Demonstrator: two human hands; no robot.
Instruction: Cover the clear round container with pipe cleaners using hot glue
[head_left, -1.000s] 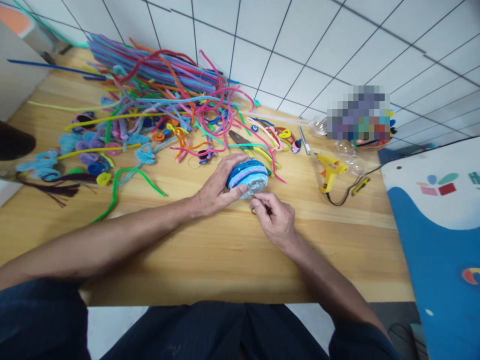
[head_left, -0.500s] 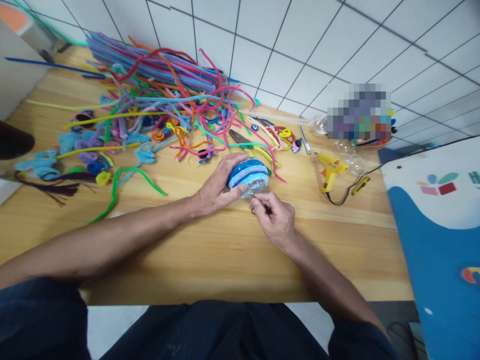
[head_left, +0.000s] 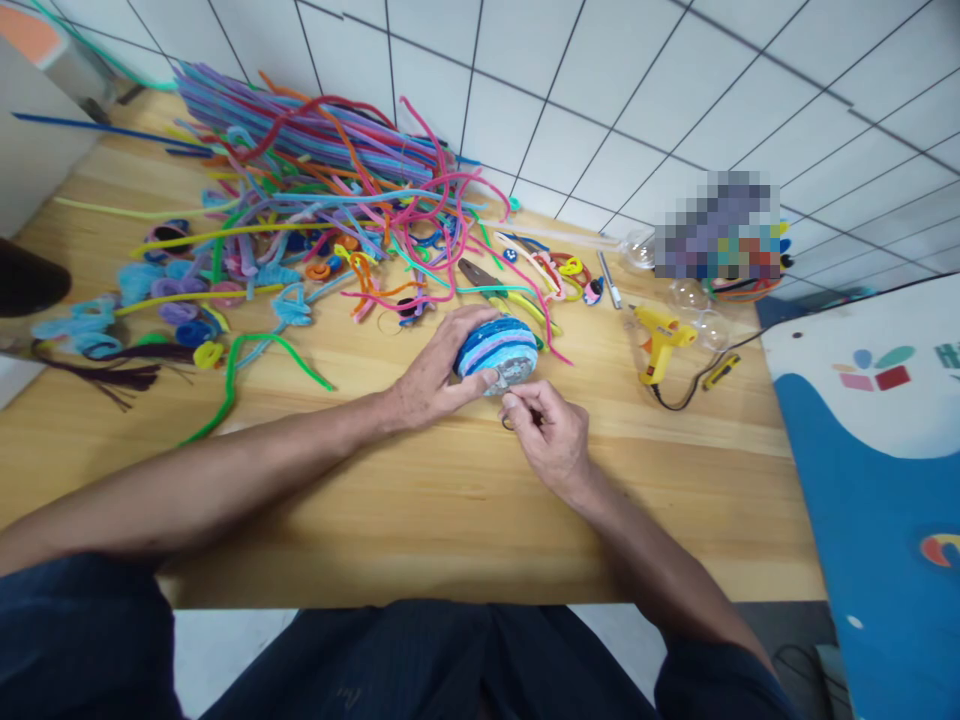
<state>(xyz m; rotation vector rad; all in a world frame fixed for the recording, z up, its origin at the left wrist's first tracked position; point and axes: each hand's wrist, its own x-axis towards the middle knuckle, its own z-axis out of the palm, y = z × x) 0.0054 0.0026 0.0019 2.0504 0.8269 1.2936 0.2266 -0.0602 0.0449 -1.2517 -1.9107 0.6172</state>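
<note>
My left hand (head_left: pixel 431 375) is closed around the left side of a ball (head_left: pixel 499 350) with dark blue, light blue and lilac fuzzy stripes. Its thumb presses near a bare, silvery-clear patch on the ball's lower right. Between the thumb and fingers of my right hand (head_left: pixel 551 430) is a pair of scissors (head_left: pixel 508 422), mostly hidden, with a dark loop showing below the fingertips. The scissors' tip end is close against the bare patch; whether it touches cannot be made out.
Pipe cleaners (head_left: pixel 315 140) in many colours lie heaped at the back left. Behind the ball are pliers (head_left: pixel 487 283). A yellow glue gun (head_left: pixel 661 340) with a cord, a yellow cutter (head_left: pixel 722 372) and clear balls (head_left: pixel 637 248) lie to the right. A tiled wall (head_left: pixel 540 60) closes the back.
My right hand's fingers and the scissors have shifted very slightly at the ball's bare patch. My left hand keeps its hold, and the ball stays in place.
</note>
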